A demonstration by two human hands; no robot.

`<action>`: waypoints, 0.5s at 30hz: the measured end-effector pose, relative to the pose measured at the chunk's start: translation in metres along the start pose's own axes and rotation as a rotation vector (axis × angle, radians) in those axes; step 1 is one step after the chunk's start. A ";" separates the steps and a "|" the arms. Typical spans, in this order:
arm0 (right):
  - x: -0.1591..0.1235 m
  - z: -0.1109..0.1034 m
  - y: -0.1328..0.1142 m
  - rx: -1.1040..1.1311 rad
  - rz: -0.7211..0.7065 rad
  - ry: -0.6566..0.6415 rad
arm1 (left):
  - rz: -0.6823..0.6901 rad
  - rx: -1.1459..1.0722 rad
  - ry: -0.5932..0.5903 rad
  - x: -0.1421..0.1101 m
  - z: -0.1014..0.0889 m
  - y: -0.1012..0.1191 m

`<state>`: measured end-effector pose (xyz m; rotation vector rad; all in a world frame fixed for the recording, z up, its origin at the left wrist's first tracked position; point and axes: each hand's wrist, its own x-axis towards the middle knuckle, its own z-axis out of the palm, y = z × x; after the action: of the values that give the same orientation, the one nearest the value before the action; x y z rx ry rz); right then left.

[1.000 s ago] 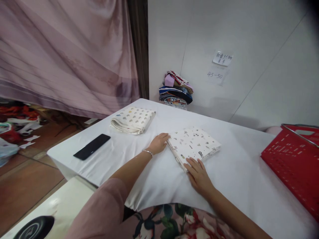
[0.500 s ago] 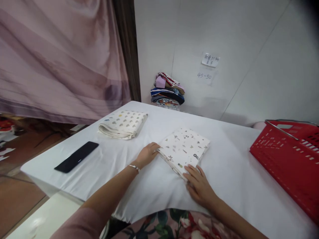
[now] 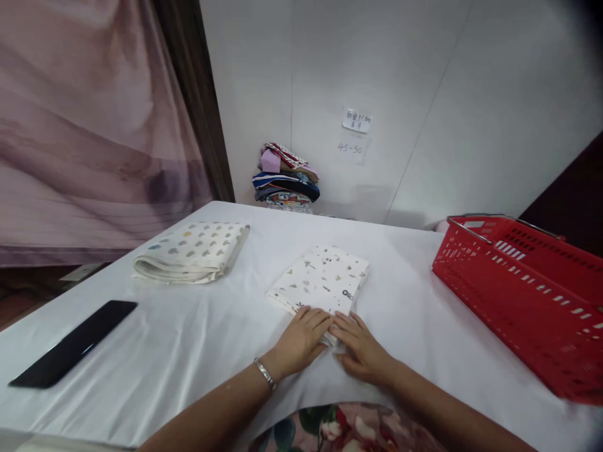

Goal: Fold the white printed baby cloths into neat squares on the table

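Observation:
A folded white cloth (image 3: 325, 270) with small printed plants and figures lies flat in front of me. My left hand (image 3: 301, 339) rests on its near edge, fingers stretched over the top and close together. Beside it, my right hand (image 3: 360, 345) lies on the near corner with its fingers apart. The two hands' fingertips meet or nearly meet there. Part of the near edge is hidden under them. A second folded white cloth (image 3: 198, 248), printed with grey motifs, lies to the left, apart from both hands.
The table has a white cover (image 3: 188, 351). A black phone-like slab (image 3: 75, 342) lies at left. At right stands a red plastic basket (image 3: 509, 301) with a metal handle. Behind the table is a stack of folded fabrics (image 3: 287, 179); a pink curtain (image 3: 94, 125) hangs at left.
My left hand has moved from the cloth's left corner along its near edge to beside my right hand. The camera view has shifted to the right.

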<state>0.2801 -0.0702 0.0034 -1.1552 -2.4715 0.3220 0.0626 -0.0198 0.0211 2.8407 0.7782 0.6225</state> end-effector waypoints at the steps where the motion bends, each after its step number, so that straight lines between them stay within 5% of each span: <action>1: 0.000 -0.003 0.005 0.042 0.004 0.002 | -0.013 0.001 0.005 0.002 0.004 0.002; 5: 0.006 -0.018 0.044 0.216 0.165 0.277 | -0.068 0.033 0.037 0.005 0.014 0.006; 8: 0.022 -0.038 0.091 0.305 0.512 0.510 | -0.092 0.069 0.046 0.007 0.016 0.010; 11: 0.041 -0.060 0.137 0.314 0.859 0.528 | -0.093 0.095 0.037 0.008 0.015 0.016; 15: 0.067 -0.077 0.174 0.314 0.976 0.446 | -0.067 0.098 0.024 0.012 0.019 0.025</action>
<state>0.3939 0.0952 0.0257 -1.9409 -1.2845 0.5990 0.0908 -0.0353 0.0139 2.8859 0.9280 0.6267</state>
